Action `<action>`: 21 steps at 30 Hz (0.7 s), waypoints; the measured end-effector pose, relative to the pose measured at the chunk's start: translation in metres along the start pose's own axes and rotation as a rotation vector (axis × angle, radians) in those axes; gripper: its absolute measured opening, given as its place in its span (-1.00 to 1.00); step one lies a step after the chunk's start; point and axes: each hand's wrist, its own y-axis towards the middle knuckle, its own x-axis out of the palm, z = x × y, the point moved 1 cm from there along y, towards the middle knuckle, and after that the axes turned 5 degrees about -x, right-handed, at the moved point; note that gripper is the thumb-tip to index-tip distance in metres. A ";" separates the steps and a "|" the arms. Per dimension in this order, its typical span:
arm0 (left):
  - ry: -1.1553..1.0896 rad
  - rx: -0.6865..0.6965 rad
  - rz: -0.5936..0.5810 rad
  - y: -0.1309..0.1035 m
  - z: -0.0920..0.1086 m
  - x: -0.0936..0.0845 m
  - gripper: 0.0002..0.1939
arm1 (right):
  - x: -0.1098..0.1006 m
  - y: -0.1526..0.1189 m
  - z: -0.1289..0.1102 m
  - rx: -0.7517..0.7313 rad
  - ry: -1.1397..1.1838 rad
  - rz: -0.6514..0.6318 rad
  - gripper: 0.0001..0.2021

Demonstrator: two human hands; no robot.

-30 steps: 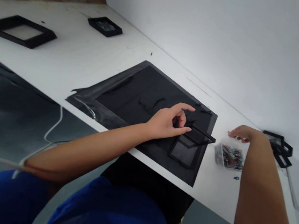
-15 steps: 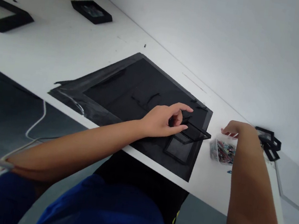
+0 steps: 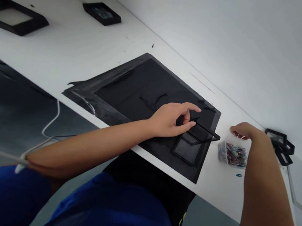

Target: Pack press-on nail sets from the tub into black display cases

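My left hand (image 3: 171, 119) is above the black mat (image 3: 141, 78), thumb and forefinger curved around the near end of a thin black rectangular frame (image 3: 207, 129). That frame is tilted up off the mat; the exact grip is partly hidden by the fingers. Below it, a second thin black frame (image 3: 185, 158) lies flat on the mat. My right hand (image 3: 242, 130) hovers just beyond a clear plastic box (image 3: 222, 154) of small multicoloured pieces (image 3: 236, 154). Its fingers are curled together, and whatever they pinch is too small to make out.
Several small black frames (image 3: 281, 145) are piled by the wall on the right. Two thicker black frames, one large (image 3: 37, 25) and one smaller (image 3: 114, 21), lie at the far left. A small blue-green piece (image 3: 239, 175) sits near the box. A white cable (image 3: 48, 123) hangs by the table edge.
My right hand has lifted slightly away from the box, uncovering more of its contents. My left hand holds its place by the tilted frame. The whole view has shifted slightly.
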 end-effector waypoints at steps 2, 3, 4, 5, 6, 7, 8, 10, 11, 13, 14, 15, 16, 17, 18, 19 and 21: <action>0.017 0.040 0.063 0.001 0.000 0.000 -0.67 | -0.008 -0.014 -0.002 -0.008 0.099 0.030 -0.67; 0.022 0.063 0.081 0.001 0.000 0.001 -0.69 | -0.012 -0.024 -0.003 -0.030 0.155 0.070 -0.70; 0.024 0.087 0.097 0.001 0.000 0.001 -0.70 | -0.016 -0.037 -0.003 -0.070 0.213 0.129 -0.72; 0.024 0.110 0.108 0.001 0.000 0.001 -0.71 | -0.019 -0.052 -0.004 -0.120 0.275 0.197 -0.74; 0.021 0.130 0.120 0.000 0.000 0.002 -0.72 | -0.020 -0.069 -0.005 -0.183 0.345 0.270 -0.73; 0.013 0.147 0.131 0.000 0.001 0.002 -0.73 | -0.019 -0.087 -0.006 -0.257 0.421 0.355 -0.72; -0.001 0.163 0.138 0.000 0.001 0.002 -0.73 | -0.015 -0.107 -0.009 -0.332 0.499 0.428 -0.71; -0.040 0.219 0.144 -0.001 0.002 0.002 -0.74 | 0.000 -0.146 -0.016 -0.489 0.639 0.582 -0.76; -0.060 0.263 0.142 -0.001 0.002 0.002 -0.76 | 0.010 -0.163 -0.022 -0.566 0.696 0.655 -0.78; -0.091 0.364 0.136 -0.001 0.003 0.002 -0.79 | 0.032 -0.192 -0.037 -0.715 0.771 0.684 -0.82; -0.101 0.406 0.137 -0.001 0.004 0.002 -0.81 | 0.042 -0.202 -0.046 -0.783 0.780 0.622 -0.84; -0.111 0.435 0.140 -0.001 0.004 0.003 -0.82 | 0.051 -0.209 -0.056 -0.845 0.782 0.545 -0.84; -0.123 0.455 0.150 -0.001 0.005 0.004 -0.82 | 0.059 -0.213 -0.066 -0.896 0.786 0.466 -0.87; -0.138 0.469 0.173 -0.001 0.006 0.005 -0.83 | 0.065 -0.214 -0.075 -0.954 0.803 0.378 -0.90; -0.154 0.479 0.207 -0.002 0.007 0.006 -0.84 | 0.070 -0.213 -0.084 -1.004 0.830 0.304 -0.92; -0.170 0.494 0.245 -0.003 0.009 0.007 -0.85 | 0.074 -0.210 -0.092 -1.047 0.864 0.246 -0.96; -0.194 0.541 0.294 -0.005 0.012 0.008 -0.85 | 0.081 -0.201 -0.103 -1.108 0.938 0.175 -0.91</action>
